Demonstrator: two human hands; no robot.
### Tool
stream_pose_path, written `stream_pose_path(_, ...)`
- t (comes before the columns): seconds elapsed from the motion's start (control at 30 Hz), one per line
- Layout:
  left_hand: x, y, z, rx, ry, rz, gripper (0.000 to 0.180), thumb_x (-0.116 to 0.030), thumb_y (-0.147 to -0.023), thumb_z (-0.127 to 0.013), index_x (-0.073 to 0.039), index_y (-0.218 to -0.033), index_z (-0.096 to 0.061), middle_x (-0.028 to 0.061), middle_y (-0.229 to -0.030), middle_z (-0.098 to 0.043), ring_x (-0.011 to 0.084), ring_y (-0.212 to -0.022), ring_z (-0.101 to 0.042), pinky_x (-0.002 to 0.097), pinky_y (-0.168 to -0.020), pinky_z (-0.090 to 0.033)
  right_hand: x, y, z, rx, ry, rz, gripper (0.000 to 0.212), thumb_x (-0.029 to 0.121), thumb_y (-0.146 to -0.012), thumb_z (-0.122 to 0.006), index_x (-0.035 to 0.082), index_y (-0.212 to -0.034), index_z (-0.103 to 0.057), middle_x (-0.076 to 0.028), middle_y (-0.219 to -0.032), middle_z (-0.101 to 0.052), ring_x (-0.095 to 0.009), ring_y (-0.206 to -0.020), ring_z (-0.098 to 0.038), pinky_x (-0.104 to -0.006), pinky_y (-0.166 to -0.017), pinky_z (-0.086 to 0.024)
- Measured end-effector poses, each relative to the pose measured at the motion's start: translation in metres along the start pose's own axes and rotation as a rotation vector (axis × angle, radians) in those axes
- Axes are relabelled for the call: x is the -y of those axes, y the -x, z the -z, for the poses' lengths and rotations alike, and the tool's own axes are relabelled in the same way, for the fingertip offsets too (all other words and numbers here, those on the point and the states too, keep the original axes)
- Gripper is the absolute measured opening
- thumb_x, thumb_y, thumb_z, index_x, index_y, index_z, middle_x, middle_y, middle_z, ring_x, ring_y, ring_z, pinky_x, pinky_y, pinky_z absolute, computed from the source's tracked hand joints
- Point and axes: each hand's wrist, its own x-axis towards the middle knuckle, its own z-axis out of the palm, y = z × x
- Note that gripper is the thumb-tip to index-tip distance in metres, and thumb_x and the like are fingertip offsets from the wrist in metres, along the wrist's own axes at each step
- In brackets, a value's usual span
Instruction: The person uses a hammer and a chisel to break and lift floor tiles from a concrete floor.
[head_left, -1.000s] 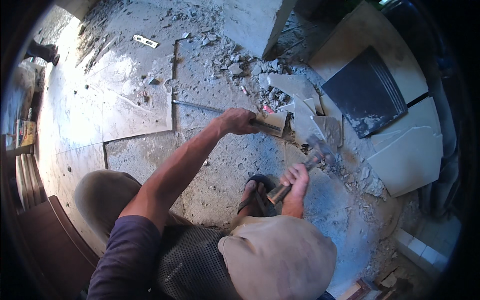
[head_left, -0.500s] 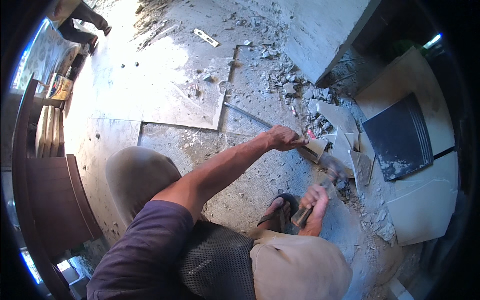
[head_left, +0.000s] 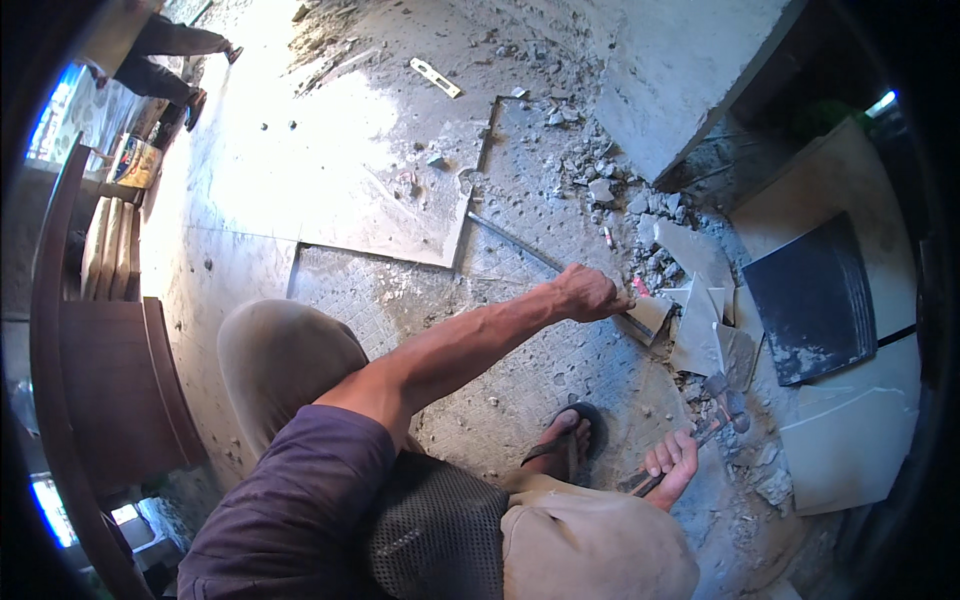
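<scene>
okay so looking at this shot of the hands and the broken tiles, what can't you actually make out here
Head view only:
- Chisel tip: the left hand grips the long metal rod; fist and tile shard cover its working end.
- Hammer in the right hand: head small, blurred against rubble.
- Person at top left: cut off by the rim.

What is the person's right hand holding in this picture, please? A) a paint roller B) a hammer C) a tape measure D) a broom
B: the right hand grips the handle of a hammer, whose head lies toward the broken tile pieces, while the left hand holds a long metal bar against the floor.
</scene>
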Motion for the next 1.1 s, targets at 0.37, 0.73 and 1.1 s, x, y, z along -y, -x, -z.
stream_pose_path(0.37,0.012,0.013,0.005,-0.015,0.000,-0.024,0.064,-0.057,-0.094,-0.041,-0.003,-0.073,-0.068,0.0213,-0.070,-0.064,0.0416,-0.072,-0.064,0.0500,-0.067,-0.049,-0.014,0.020,0.000,-0.218,0.128,-0.008,0.019,0.022,-0.087,-0.058,0.018,-0.077,-0.043,0.009,-0.055,-0.028,-0.005,-0.040,-0.025,-0.0236,-0.031,-0.029)
stream_pose_path(0.73,0.006,0.000,-0.012,0.075,-0.051,0.048,0.058,-0.056,-0.095,-0.041,-0.008,-0.082,-0.071,0.0203,-0.077,-0.067,0.0386,-0.079,-0.065,0.0491,-0.072,-0.049,-0.056,-0.010,-0.019,0.041,-0.153,-0.196,0.016,0.014,-0.089,-0.056,0.016,-0.076,-0.046,0.009,-0.058,-0.032,-0.004,-0.042,-0.029,-0.0221,-0.036,-0.028)
stream_pose_path(1.1,0.010,0.003,-0.013,0.009,-0.036,0.011,0.061,-0.055,-0.096,-0.040,-0.005,-0.071,-0.065,0.0200,-0.064,-0.060,0.0407,-0.064,-0.060,0.0493,-0.060,-0.044,-0.043,-0.010,-0.023,-0.075,-0.175,-0.037,0.020,0.013,-0.084,-0.059,0.017,-0.073,-0.043,0.009,-0.056,-0.030,-0.005,-0.042,-0.027,-0.0227,-0.038,-0.028)
